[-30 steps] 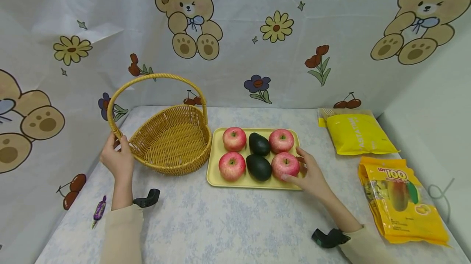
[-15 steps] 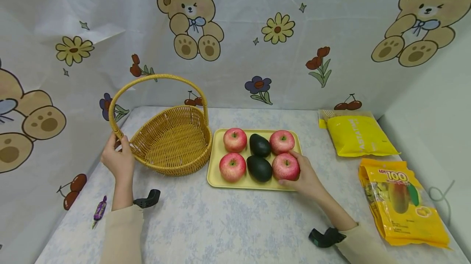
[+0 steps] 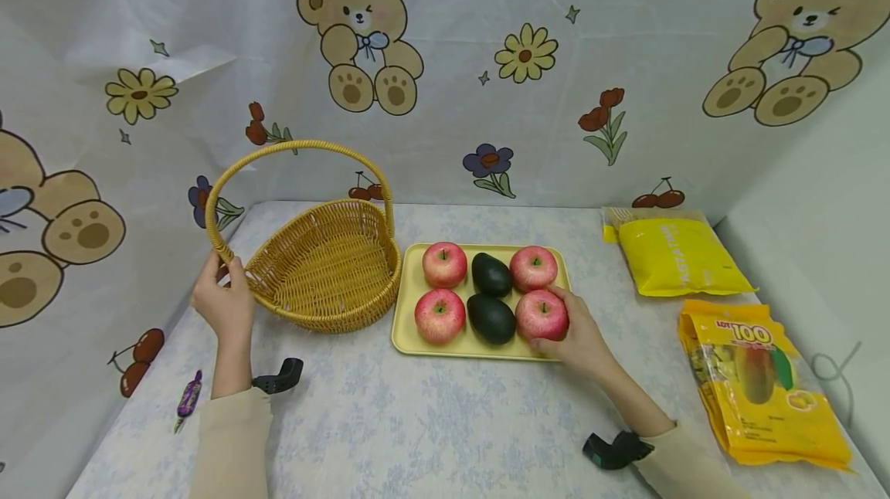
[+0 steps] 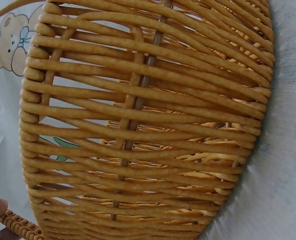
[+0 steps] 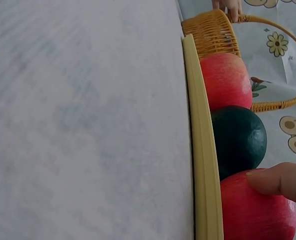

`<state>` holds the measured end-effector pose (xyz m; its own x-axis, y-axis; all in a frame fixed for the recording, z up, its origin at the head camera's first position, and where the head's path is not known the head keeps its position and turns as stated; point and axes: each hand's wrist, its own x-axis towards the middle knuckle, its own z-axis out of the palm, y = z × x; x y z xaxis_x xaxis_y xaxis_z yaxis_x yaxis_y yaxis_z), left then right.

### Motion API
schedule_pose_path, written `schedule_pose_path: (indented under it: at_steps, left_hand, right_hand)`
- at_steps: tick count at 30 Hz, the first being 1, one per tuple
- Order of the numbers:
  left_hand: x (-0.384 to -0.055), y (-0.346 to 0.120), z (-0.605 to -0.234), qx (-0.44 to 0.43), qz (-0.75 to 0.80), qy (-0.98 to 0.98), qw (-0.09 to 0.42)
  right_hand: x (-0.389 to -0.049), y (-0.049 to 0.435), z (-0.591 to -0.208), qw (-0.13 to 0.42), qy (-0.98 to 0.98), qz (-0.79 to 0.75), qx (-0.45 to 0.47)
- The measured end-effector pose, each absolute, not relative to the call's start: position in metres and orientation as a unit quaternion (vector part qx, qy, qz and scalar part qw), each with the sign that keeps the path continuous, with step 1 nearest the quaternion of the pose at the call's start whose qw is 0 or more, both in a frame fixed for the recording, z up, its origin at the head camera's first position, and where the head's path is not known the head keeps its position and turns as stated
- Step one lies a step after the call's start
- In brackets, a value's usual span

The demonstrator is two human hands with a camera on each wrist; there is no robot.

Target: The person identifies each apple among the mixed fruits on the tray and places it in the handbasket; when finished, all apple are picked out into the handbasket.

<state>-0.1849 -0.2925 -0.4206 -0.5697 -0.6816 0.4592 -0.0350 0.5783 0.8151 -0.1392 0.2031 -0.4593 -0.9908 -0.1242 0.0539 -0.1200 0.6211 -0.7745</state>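
My left hand (image 3: 224,300) grips the lower left end of the handle on a golden wicker basket (image 3: 327,267), which holds nothing. In the left wrist view the basket's woven side (image 4: 142,120) fills most of the picture, a fingertip at the lower left corner. To the right of the basket lies a pale yellow tray (image 3: 410,341) with several red apples and two dark green avocados (image 3: 490,319). My right hand (image 3: 582,335) holds the front right apple (image 3: 541,315), which sits on the tray. The right wrist view shows the thumb (image 5: 275,181) pressed on that apple's side.
On the right lie a yellow packet (image 3: 681,256) and, nearer, an orange-yellow bag (image 3: 765,383) with a mango picture. A purple-wrapped candy (image 3: 188,400) is at the left table edge. A curtain (image 3: 445,74) printed with bears hangs behind the table.
My right hand has moved left and its fingers have closed round the front right apple. The left hand has stayed on the basket handle.
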Motion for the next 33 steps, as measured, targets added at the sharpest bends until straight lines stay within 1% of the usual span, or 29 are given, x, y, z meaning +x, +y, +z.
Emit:
schedule_pose_path:
  at_steps: [4, 7, 15, 17, 22, 26, 33]
  left_hand:
    - [-0.185, -0.292, -0.421, 0.232, -0.399, -0.791, 0.401]
    - [-0.185, -0.292, -0.421, 0.232, -0.400, -0.792, 0.399]
    - [-0.186, -0.292, -0.421, 0.234, -0.400, -0.792, 0.398]
    - [-0.186, -0.292, -0.421, 0.235, -0.401, -0.791, 0.398]
    - [-0.185, -0.292, -0.420, 0.239, -0.403, -0.790, 0.396]
    - [-0.185, -0.292, -0.419, 0.244, -0.402, -0.788, 0.398]
    - [-0.185, -0.291, -0.419, 0.241, -0.402, -0.784, 0.407]
  right_hand:
    - [-0.139, 0.204, -0.459, 0.011, 0.899, -0.435, -0.053]
    - [-0.139, 0.206, -0.455, 0.007, 0.898, -0.437, -0.053]
    - [-0.139, 0.204, -0.435, -0.032, 0.895, -0.436, -0.089]
    - [-0.139, 0.199, -0.428, -0.033, 0.893, -0.440, -0.094]
    - [-0.141, 0.182, -0.415, -0.025, 0.881, -0.460, -0.105]
    - [-0.149, 0.164, -0.408, -0.035, 0.872, -0.469, -0.134]
    - [-0.166, 0.114, -0.390, -0.015, 0.872, -0.457, -0.173]
